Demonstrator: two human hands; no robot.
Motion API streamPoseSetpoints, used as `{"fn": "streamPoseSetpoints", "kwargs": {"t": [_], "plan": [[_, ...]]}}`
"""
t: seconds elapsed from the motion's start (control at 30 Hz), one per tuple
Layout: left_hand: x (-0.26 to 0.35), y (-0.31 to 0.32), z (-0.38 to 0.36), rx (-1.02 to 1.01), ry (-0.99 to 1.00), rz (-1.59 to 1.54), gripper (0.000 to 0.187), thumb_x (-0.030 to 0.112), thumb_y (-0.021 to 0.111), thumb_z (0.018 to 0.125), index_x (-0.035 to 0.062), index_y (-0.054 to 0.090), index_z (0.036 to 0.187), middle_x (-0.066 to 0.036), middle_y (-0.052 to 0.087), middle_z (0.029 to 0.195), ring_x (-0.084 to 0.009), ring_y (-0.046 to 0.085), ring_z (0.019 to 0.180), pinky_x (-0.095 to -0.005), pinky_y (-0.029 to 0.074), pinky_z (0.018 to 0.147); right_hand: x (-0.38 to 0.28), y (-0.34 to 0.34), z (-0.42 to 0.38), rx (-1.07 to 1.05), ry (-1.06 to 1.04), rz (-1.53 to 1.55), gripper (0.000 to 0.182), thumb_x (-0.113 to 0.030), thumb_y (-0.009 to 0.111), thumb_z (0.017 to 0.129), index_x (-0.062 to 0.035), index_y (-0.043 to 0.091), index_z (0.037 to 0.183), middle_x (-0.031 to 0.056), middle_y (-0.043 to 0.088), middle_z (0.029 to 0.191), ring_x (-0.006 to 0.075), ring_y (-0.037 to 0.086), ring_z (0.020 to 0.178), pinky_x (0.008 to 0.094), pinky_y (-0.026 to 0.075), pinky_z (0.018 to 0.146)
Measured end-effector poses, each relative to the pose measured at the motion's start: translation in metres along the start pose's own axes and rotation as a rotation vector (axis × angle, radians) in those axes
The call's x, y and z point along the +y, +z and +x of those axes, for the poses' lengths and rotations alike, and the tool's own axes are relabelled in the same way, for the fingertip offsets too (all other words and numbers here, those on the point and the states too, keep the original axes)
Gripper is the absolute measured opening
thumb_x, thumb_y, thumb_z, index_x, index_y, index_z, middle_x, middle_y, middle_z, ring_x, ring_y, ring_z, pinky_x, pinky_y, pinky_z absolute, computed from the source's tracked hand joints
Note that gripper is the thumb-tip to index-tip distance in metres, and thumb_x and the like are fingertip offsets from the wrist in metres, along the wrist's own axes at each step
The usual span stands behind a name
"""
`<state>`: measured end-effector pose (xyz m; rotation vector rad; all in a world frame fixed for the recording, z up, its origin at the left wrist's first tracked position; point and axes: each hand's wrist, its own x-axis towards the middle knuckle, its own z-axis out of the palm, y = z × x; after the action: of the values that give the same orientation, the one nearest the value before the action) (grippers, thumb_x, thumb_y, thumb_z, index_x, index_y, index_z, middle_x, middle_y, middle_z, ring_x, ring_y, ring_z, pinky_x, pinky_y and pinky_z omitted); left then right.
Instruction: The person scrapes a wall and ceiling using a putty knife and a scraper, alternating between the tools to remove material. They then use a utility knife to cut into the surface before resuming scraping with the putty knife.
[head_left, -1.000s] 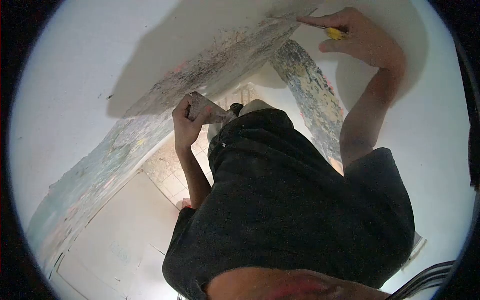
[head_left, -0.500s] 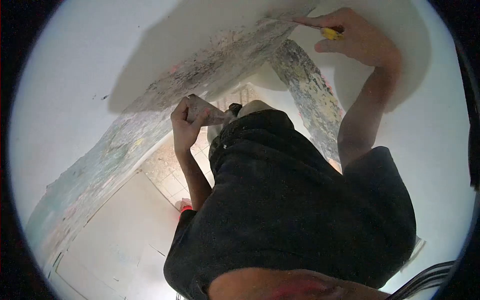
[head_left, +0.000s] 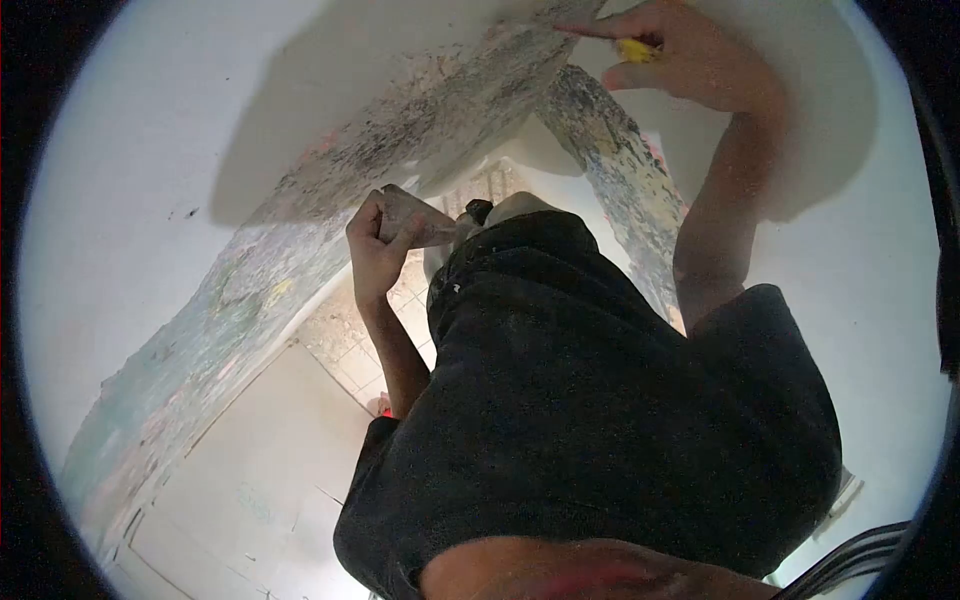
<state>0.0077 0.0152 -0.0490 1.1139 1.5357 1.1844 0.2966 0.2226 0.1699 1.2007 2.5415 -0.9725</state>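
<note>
My right hand (head_left: 705, 60) is up at the wall and closed round a yellow-handled putty knife (head_left: 637, 50). Its index finger stretches forward along the tool, toward a rough patch of bare wall (head_left: 430, 110). The blade itself hardly shows from here. Lower down, in front of my trousers, my left hand (head_left: 378, 245) grips a flat grey plate (head_left: 415, 220) with slanted sides, thumb on one face and fingers behind. Pale dust or paste seems to smear the plate.
White wall (head_left: 120, 200) borders the rough strip, which runs down to the left. Another flaking patch (head_left: 615, 165) lies on the adjoining wall, past the corner. Below are a tiled floor (head_left: 360, 365) and a white panel (head_left: 260, 430). Dark cables (head_left: 850, 565) hang at bottom right.
My right hand has moved left and slightly up with the putty knife. My left hand keeps its grip on the plate and has hardly moved. The view has shifted slightly.
</note>
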Motion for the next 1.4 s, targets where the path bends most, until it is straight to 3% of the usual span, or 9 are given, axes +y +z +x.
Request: {"fn": "streamPoseSetpoints", "kwargs": {"t": [0.17,0.37,0.5,0.77,0.97,1.17,1.23,1.33,1.4], "plan": [[0.01,0.012,0.001,0.004,0.025,0.036,0.022,0.006,0.074,0.079,0.0029,0.053,0.083,0.0,0.057,0.077,-0.0077,0.052,0.072,-0.0245,0.045,0.064,0.021,0.021,-0.001,0.135,-0.186,0.149,0.053,-0.028,0.076,0.079,-0.0117,0.06,0.127,0.0025,0.059,0.063,0.0106,0.043,0.058,0.0302,0.039,0.055],[0.018,0.02,0.002,-0.02,0.026,0.075,0.023,0.006,0.074,0.079,0.0027,0.051,0.081,0.0,0.055,0.074,-0.0077,0.051,0.069,-0.0244,0.044,0.062,0.012,0.011,0.0,-0.025,0.134,-0.013,0.052,-0.031,0.075,0.08,-0.0108,0.061,0.126,0.0061,0.063,0.069,0.0117,0.044,0.061,0.0287,0.043,0.061],[0.012,0.02,0.001,-0.028,0.029,0.05,0.023,0.006,0.074,0.08,0.0024,0.052,0.082,-0.001,0.057,0.076,-0.008,0.053,0.072,-0.0247,0.045,0.063,0.046,0.042,0.009,0.156,-0.243,-0.048,0.056,-0.017,0.073,0.077,-0.0214,0.057,0.131,0.0108,0.071,0.095,0.0113,0.061,0.075,0.0261,0.047,0.073],[0.018,0.021,-0.014,0.054,-0.017,0.014,0.023,0.007,0.074,0.081,0.0016,0.052,0.084,-0.004,0.061,0.08,-0.0092,0.057,0.075,-0.0263,0.048,0.066,0.056,0.052,0.024,0.226,-0.277,0.017,0.059,-0.021,0.074,0.078,-0.0218,0.055,0.134,0.0072,0.061,0.069,0.0115,0.049,0.063,0.0294,0.046,0.07],[0.013,0.014,-0.011,0.011,0.058,0.032,0.021,0.007,0.073,0.081,0.0014,0.053,0.084,-0.003,0.061,0.079,-0.0089,0.056,0.073,-0.0257,0.048,0.065,0.045,0.068,0.032,0.158,-0.303,-0.199,0.06,-0.026,0.075,0.077,-0.0191,0.056,0.133,0.007,0.062,0.076,0.0113,0.049,0.069,0.0296,0.046,0.07],[0.017,0.003,-0.012,0.087,0.015,0.046,0.022,0.007,0.074,0.081,0.0025,0.052,0.082,-0.001,0.058,0.076,-0.0075,0.053,0.071,-0.0248,0.046,0.063,0.058,0.083,0.027,0.273,-0.344,0.323,0.056,-0.034,0.071,0.084,-0.014,0.055,0.133,0.0059,0.063,0.077,0.0132,0.058,0.074,0.0317,0.048,0.074],[0.019,0.001,-0.011,0.1,0.034,0.036,0.022,0.007,0.074,0.081,0.0026,0.052,0.082,-0.001,0.058,0.076,-0.0072,0.053,0.071,-0.0247,0.046,0.063,0.057,0.115,0.033,0.426,-0.316,0.392,0.049,-0.032,0.067,0.088,-0.0134,0.056,0.132,0.0079,0.064,0.077,0.0139,0.056,0.066,0.0297,0.049,0.068],[0.015,-0.003,-0.011,0.09,0.027,0.024,0.022,0.006,0.074,0.08,0.0023,0.053,0.082,-0.001,0.058,0.076,-0.0071,0.054,0.071,-0.0249,0.046,0.063,0.073,0.181,0.041,0.239,-0.15,1.168,0.044,-0.035,0.056,0.096,0.0013,0.06,0.12,0.0045,0.054,0.062,0.0096,0.045,0.046,0.0244,0.043,0.046],[0.008,-0.01,-0.01,0.07,-0.013,0.058,0.022,0.007,0.074,0.08,0.0021,0.053,0.083,-0.001,0.059,0.076,-0.0073,0.055,0.072,-0.0252,0.047,0.064,0.057,0.225,0.051,0.301,-0.241,1.447,0.045,-0.037,0.049,0.099,0.0046,0.06,0.111,0.0022,0.048,0.056,0.0083,0.04,0.04,0.0237,0.037,0.039]]}}
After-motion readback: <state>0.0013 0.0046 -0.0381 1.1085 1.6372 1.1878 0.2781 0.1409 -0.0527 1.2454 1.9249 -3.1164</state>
